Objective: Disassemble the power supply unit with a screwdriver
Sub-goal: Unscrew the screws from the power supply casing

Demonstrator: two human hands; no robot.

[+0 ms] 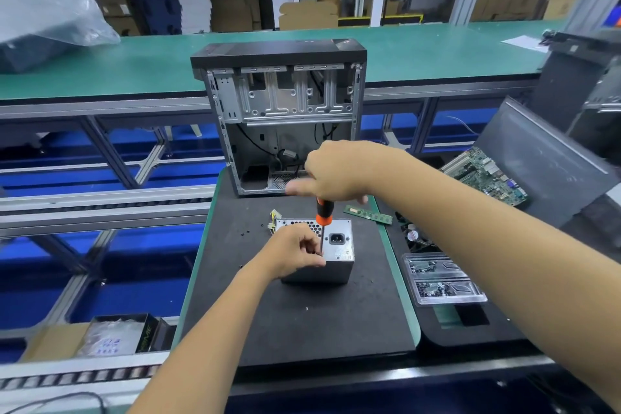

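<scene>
— Two hands are being used at once? What is being gripped?

— A screwdriver [323, 214] is being held upright from above by the right hand [336, 171], fingers curled round its handle. The power supply [331, 255] is being steadied by the left hand [295, 254], its fingers curled at the shaft.

— Where is the box being kept?

— It is being kept on the black mat [302, 323], with the open computer case [282, 118] at twelve o'clock and a memory stick [368, 214] at one o'clock.
</scene>
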